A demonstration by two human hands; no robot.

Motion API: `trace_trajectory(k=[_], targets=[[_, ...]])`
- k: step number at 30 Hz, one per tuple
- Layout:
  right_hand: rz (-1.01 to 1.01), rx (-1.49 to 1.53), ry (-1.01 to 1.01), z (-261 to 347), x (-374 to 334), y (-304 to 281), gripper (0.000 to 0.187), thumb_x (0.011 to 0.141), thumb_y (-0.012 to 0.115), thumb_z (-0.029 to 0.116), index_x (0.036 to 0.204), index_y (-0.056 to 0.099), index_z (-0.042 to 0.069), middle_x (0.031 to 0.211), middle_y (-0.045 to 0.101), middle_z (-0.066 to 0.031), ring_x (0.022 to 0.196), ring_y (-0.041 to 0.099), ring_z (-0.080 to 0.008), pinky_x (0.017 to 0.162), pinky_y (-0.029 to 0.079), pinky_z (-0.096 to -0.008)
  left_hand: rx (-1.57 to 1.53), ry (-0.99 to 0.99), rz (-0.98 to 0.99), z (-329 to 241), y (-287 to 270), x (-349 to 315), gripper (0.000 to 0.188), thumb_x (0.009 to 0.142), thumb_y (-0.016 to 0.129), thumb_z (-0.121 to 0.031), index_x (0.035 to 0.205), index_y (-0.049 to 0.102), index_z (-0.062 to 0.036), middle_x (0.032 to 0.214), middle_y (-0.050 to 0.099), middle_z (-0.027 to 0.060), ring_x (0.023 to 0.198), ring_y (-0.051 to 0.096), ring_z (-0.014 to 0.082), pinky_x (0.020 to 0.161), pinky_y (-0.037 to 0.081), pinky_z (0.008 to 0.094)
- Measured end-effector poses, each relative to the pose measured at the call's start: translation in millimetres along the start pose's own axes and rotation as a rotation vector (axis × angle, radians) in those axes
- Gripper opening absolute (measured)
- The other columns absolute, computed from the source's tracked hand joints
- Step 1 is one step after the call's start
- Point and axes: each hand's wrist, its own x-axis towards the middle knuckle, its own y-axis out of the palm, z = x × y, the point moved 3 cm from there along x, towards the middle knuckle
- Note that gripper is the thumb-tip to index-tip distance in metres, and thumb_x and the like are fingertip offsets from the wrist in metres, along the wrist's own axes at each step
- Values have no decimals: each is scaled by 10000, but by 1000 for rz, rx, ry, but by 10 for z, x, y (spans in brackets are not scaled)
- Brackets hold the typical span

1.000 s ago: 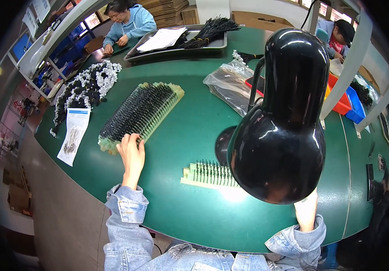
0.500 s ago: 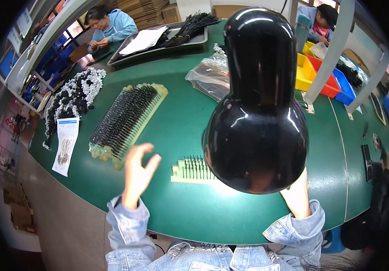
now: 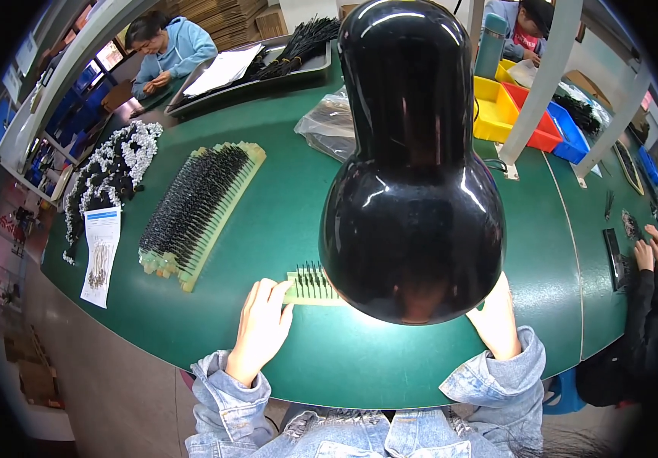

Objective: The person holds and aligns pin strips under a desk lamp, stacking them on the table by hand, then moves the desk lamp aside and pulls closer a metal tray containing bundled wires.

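A pale green slotted rack (image 3: pixel 314 301) with rows of thin black pins standing in it lies in front of me, its right part hidden by a black lamp head (image 3: pixel 414 237). My left hand (image 3: pixel 260 330) has its thumb and fingers closed on the rack's left end. My right hand (image 3: pixel 497 327) reaches in under the lamp's right side. Its fingertips are hidden there, so what they touch cannot be seen. Left of my left hand lies a larger pale green rack (image 3: pixel 226 212), densely filled with glossy black pieces.
On the left are a heap of black and white strands (image 3: pixel 119 160) and a paper card (image 3: pixel 102 259). A metal tray (image 3: pixel 256 95) with black bundles, a plastic bag (image 3: pixel 327 126) and colored bins (image 3: pixel 531 126) stand farther back. Co-workers sit at the far left, far right and right edge.
My left hand has come down and right from above the table and closed on the small rack's left end. My right hand stays beside the lamp. The view has shifted slightly.
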Motion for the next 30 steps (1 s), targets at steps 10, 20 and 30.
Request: trace_trajectory(k=[10,20,30], targets=[[3,68,122,-51,-31,41,305,559,653,-6,818,506,57,715,463,-59,744,474,-232,721,382,-330,-11,-7,-43,-10,23,-9,295,658,571,-6,940,483,-17,830,452,130,800,473,282,714,406,354],[81,155,13,-125,-28,-66,254,617,615,-63,832,516,28,801,530,-55,743,521,-168,667,427,-276,-71,128,3,-38,-135,-18,202,691,556,15,886,501,16,793,524,104,755,523,223,657,429,312],[-192,794,325,-237,-1,-193,314,710,559,-66,998,459,8,885,512,-38,822,517,-107,711,436,-237,-1094,-301,6,-371,-381,177,34,785,496,26,789,479,55,659,581,131,550,570,167,508,447,231]])
